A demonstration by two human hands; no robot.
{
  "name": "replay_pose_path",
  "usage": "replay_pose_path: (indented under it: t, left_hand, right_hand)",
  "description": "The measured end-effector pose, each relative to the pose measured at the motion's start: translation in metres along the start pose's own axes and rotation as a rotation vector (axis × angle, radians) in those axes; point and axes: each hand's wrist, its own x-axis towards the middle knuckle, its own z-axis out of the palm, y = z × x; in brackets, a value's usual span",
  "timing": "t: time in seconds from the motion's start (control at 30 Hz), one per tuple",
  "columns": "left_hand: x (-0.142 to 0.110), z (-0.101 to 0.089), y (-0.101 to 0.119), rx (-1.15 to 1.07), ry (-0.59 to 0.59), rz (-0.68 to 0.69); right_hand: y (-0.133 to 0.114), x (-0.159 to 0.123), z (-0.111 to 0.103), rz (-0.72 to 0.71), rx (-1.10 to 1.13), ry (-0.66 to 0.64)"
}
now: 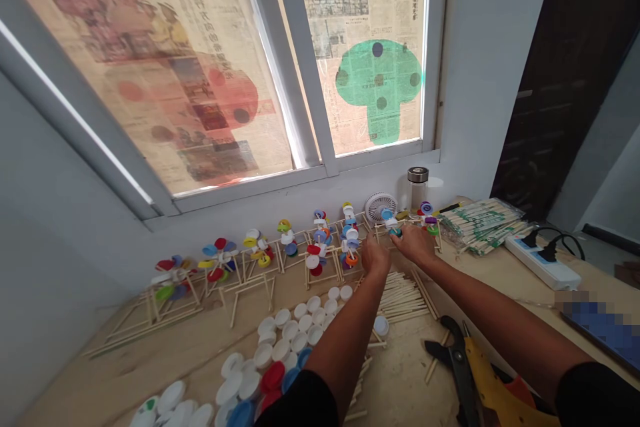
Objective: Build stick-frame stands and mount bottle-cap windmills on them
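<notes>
Both of my hands reach to the back of the table, at a wooden-stick frame that carries a bottle-cap wheel (387, 215). My right hand (415, 244) closes at the frame, its thumb beside a teal cap. Close to its left, my left hand (376, 255) is curled with the knuckles up; its fingertips are hidden, and what they hold cannot be made out. Left of it stands another wheel of coloured caps (351, 247) on a stick frame. Cut wooden sticks (401, 297) lie in a pile just below the hands.
More cap wheels (220, 259) on stick frames line the wall. Loose white caps (281, 349) spread at front left. A small fan (381, 208) and a glass bottle (418, 190) stand behind. Packaged sticks (483, 221), a power strip (543, 263) and yellow-handled cutters (477, 373) are on the right.
</notes>
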Motion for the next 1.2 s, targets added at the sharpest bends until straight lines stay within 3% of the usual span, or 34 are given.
replay_pose_path:
  t: [0.57, 0.8, 1.0, 1.2]
  left_hand:
    - [-0.003, -0.002, 0.002, -0.006, -0.032, 0.005]
    - [-0.011, -0.007, 0.002, 0.018, -0.041, 0.005]
    - [-0.032, -0.025, 0.013, 0.02, -0.056, 0.027]
    - [-0.071, -0.063, 0.033, -0.066, -0.054, 0.135]
  right_hand:
    - [0.003, -0.001, 0.004, 0.006, 0.05, -0.045]
    - [0.009, -0.006, 0.001, 0.006, 0.063, -0.004]
    - [0.026, -0.024, -0.015, -0.043, 0.111, 0.091]
    - [0.04, -0.06, -0.04, -0.129, 0.222, 0.184]
